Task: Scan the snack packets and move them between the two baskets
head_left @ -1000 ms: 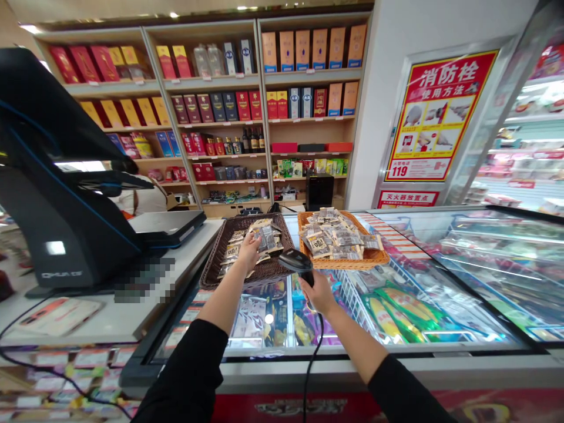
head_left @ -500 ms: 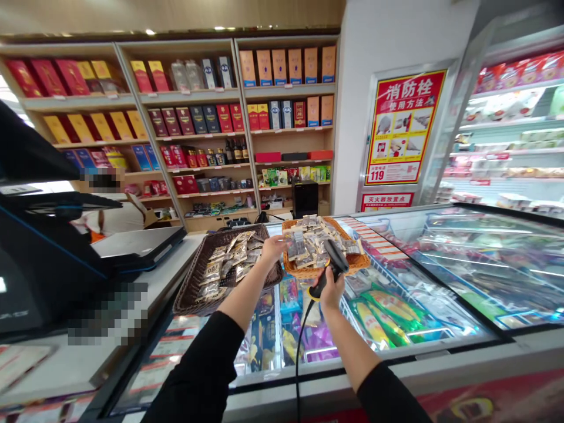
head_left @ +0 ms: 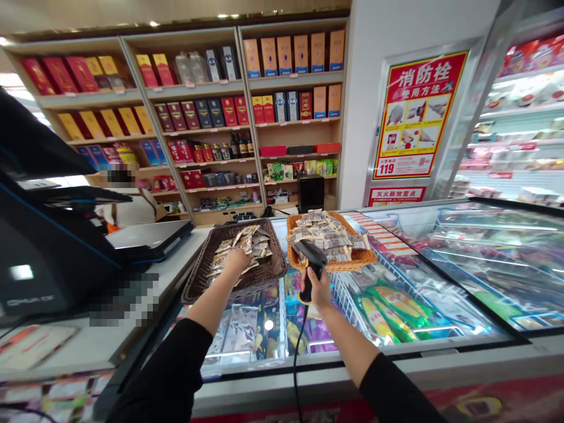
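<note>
A person's left hand (head_left: pixel 235 260) lies on snack packets (head_left: pixel 247 239), likely light, crinkly and best pinched by an edge, in the dark basket (head_left: pixel 198 281) on the freezer (head_left: pixel 440 351), whether it grips cannot be told, while the right hand (head_left: pixel 315 289) clasps a scanner (head_left: pixel 309 254) in closed fingers.

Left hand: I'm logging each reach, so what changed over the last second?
The left hand moved from the rim of the orange basket back down onto the packets in the dark basket. The right hand kept its grip on the scanner. Both baskets stayed put.
</note>
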